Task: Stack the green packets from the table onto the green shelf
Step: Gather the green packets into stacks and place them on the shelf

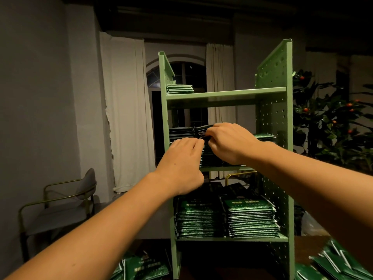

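The green shelf stands on the table in front of me with three levels. On its middle level lie dark stacks of green packets. My right hand curls its fingers round packets at the middle of that level. My left hand touches the same stack from the left, fingers fairly straight. The lowest level holds two tall stacks of packets. A small stack lies on the top level at the left. Loose packets lie on the table at the bottom left and bottom right.
A grey chair with a brass frame stands to the left of the table. White curtains and a dark arched window are behind the shelf. A plant with orange fruit stands at the right.
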`<state>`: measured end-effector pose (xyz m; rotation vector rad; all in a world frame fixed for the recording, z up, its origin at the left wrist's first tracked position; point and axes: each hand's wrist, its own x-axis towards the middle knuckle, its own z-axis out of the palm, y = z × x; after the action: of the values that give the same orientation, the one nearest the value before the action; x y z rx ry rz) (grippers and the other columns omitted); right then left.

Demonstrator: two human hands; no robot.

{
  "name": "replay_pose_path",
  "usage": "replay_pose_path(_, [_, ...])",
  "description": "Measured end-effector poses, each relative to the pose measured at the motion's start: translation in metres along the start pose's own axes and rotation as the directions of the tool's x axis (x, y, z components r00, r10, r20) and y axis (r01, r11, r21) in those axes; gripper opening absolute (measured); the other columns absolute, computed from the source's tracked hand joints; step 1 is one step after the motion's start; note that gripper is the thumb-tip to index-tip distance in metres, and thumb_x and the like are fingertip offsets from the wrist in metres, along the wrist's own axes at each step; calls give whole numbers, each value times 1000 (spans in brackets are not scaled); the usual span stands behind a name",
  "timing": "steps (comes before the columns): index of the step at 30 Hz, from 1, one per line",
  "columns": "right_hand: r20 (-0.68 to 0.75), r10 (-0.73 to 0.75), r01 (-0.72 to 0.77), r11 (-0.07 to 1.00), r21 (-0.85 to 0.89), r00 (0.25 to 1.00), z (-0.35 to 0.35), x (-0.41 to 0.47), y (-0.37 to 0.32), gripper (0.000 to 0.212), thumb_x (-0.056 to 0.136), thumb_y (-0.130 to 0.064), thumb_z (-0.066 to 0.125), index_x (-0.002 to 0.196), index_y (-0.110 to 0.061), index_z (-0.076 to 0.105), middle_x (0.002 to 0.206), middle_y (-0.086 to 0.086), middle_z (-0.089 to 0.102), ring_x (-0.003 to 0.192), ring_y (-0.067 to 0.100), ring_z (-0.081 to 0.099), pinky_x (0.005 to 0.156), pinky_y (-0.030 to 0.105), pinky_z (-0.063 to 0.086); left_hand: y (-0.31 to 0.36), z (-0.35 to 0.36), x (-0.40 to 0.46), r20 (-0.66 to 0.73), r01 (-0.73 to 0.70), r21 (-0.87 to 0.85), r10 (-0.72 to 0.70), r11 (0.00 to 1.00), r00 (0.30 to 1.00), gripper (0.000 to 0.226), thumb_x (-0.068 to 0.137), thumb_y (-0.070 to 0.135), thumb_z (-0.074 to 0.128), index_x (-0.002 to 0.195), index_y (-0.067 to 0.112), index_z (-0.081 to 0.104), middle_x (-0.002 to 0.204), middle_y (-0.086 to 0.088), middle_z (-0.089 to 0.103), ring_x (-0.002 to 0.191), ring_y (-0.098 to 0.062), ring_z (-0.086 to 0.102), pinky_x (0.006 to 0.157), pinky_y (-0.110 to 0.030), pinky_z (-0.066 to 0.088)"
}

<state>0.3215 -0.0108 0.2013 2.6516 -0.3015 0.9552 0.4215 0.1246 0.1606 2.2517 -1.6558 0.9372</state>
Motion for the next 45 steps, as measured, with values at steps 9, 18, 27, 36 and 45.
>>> replay_pose_path(9, [44,18,-17,999,-37,999,3,8,4,41,104,-37,33,112,-14,66,113,7,58,106,24,51,88,39,41,0,-2,1,10,-14,-5,14,1000,1000,68,83,21,55,147,13,35,146,-2,42,138,-21,35,121,-33,22])
replay_pose_path(18, [-170,-131,130,991,-14,977,-27,-39,6,19,99,-26,49,90,-17,62,88,-5,54,80,15,48,67,29,45,7,-8,-12,34,47,110,-51,993,998,84,94,29,46,160,8,-1,169,-8,4,156,-24,-3,126,-47,-4])
replay_pose_path(27, [-24,-130,131,988,79,991,-38,-89,-16,15,92,-19,52,78,-18,57,83,-3,56,75,21,53,64,40,49,30,-25,-66,101,6,7,-7,1000,995,68,95,23,49,155,11,21,163,-4,22,151,-20,15,127,-38,-1])
replay_pose_path(36, [85,-109,91,976,196,990,-40,-156,-47,6,89,-23,55,84,-21,57,84,-3,61,75,21,56,67,41,52,65,-31,-135,246,-23,-40,33,999,969,55,100,22,46,152,12,30,156,-6,34,144,-23,31,119,-35,20])
replay_pose_path(45, [720,-150,-86,956,281,678,-12,-226,-94,32,80,-38,81,107,-25,71,98,-9,71,91,13,68,81,31,57,90,19,-212,370,-9,-119,53,993,928,45,102,21,42,147,15,40,149,-5,43,134,-23,42,112,-35,32])
